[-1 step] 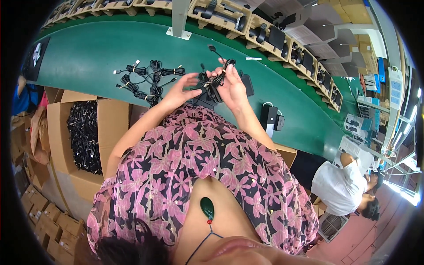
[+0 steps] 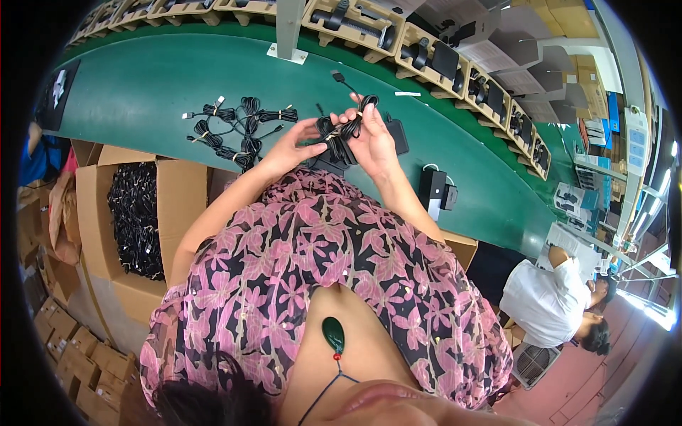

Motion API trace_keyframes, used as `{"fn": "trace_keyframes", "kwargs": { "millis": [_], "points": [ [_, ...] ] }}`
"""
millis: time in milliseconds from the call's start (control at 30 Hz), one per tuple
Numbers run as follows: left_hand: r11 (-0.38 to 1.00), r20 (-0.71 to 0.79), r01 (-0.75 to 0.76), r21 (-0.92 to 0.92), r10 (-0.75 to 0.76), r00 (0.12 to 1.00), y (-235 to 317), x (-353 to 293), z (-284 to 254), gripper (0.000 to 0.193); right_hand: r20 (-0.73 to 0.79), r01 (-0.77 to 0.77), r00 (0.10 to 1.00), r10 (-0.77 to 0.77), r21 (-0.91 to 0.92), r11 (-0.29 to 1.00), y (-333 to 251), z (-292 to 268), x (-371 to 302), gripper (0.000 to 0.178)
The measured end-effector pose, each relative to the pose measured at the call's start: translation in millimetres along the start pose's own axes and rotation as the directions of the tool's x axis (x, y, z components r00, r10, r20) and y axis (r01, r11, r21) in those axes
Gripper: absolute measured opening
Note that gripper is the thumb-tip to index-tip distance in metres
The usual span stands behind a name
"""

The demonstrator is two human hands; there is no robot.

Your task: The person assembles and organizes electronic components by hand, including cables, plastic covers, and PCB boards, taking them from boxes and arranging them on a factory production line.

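Note:
My right hand (image 2: 375,142) is closed around several coiled black cables (image 2: 353,128), bound in bundles. From the top of this bunch a short cable end with a black plug (image 2: 337,75) sticks up. At the bunch's left side my left hand (image 2: 295,147) has its fingers curled, thumb and fingertips gripping the coils. Left of it, several more tied black cable bundles (image 2: 241,128) lie spread on the green table (image 2: 163,85), one with a white plug. Partly hidden behind my hands, a flat black device (image 2: 398,135) lies on the table.
An open cardboard box (image 2: 181,206) full of black cables stands at my left. Beside my right forearm sits a small black box (image 2: 432,186). Molded trays (image 2: 426,60) with black parts line the far side, past a metal post (image 2: 290,32). A person in white (image 2: 543,298) works at right.
My left hand's fingers have closed in on the cable bunch. The plug on top has shifted slightly left and up; my right hand has hardly moved.

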State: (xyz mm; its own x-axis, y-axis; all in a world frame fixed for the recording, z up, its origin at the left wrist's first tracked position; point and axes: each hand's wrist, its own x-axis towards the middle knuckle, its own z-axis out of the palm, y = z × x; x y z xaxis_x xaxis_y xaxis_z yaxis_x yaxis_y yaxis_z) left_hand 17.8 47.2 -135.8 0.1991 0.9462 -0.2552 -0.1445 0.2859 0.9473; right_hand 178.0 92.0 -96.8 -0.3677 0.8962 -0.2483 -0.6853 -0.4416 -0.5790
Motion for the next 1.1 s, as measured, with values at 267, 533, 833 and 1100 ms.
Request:
{"fn": "trace_keyframes", "kwargs": {
  "millis": [267,533,833,1100],
  "points": [
    [1.000,0.107,0.017,-0.006,-0.017,0.994,8,7,6,0.031,-0.005,-0.005,1.000,0.005,-0.013,1.000,5,-6,3,0.036],
    [0.879,-0.268,0.063,0.472,0.076,0.960,-40,1,-47,0.030,-0.137,0.264,0.940,-0.313,-0.288,0.920,-36,-22,11,0.028],
    [0.519,-0.236,-0.028,0.854,0.435,0.869,-13,-3,-47,0.060,-0.074,0.190,0.976,-0.207,-0.188,0.964,-30,-26,4,0.030],
    [0.982,0.489,0.145,-0.120,-0.068,0.870,30,8,23,0.040,0.058,0.066,0.996,-0.066,-0.011,0.998,-19,5,1,0.044]
  ]
}}
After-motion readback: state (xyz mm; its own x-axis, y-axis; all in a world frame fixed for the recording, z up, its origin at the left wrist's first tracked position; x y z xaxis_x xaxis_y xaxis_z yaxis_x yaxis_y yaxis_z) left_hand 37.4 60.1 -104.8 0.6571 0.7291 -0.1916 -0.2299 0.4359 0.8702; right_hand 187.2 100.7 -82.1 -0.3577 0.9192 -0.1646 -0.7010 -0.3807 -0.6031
